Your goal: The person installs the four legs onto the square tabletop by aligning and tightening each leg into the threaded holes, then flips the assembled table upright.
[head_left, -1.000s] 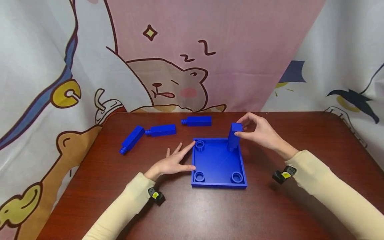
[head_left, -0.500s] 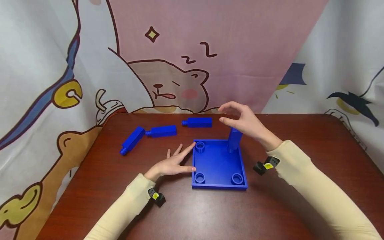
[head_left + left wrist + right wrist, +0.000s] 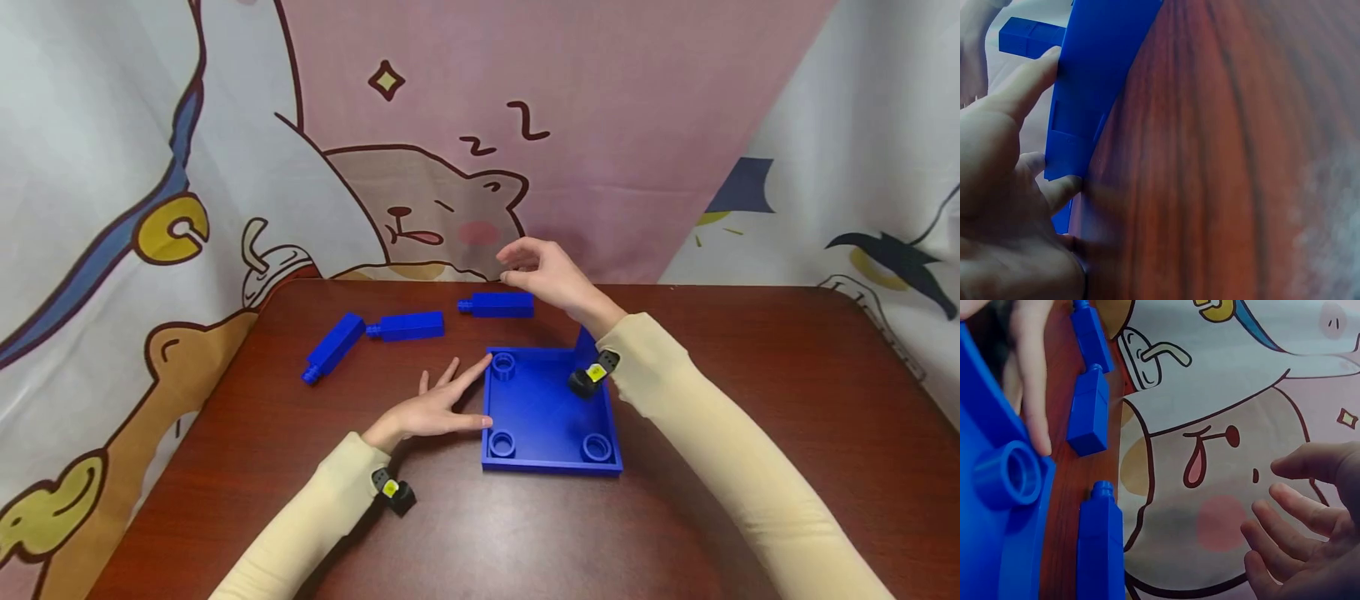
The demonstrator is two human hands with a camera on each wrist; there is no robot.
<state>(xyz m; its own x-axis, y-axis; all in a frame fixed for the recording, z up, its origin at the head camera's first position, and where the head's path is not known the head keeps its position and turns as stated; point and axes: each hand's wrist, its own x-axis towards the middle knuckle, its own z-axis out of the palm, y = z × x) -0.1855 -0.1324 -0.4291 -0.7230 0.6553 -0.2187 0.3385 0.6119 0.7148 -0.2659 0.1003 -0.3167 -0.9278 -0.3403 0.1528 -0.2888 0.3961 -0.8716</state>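
My left hand [image 3: 435, 410] rests at the left wall of a square blue tray [image 3: 547, 465], forefinger at its far corner and thumb lower down the side; the left wrist view shows fingertips touching the wall. Round sockets sit in the tray's corners, such as the near left one [image 3: 502, 444]. A blue post [image 3: 585, 343] stands upright at the far right corner, largely hidden behind my right sleeve. My right hand [image 3: 551, 279] hovers above the table's back edge with nothing in it, fingers loosely bent, close over a lying blue post [image 3: 504, 305] with a threaded end.
Two more blue posts lie to the left, the middle one [image 3: 408, 327] and a slanted one [image 3: 333, 348], on the dark wooden table [image 3: 337, 533]. A printed cartoon curtain [image 3: 600, 150] hangs behind the table's back edge.
My right hand has let go of the upright post and moved left, over the tray's far side to the lying post. My left hand keeps its place at the tray.
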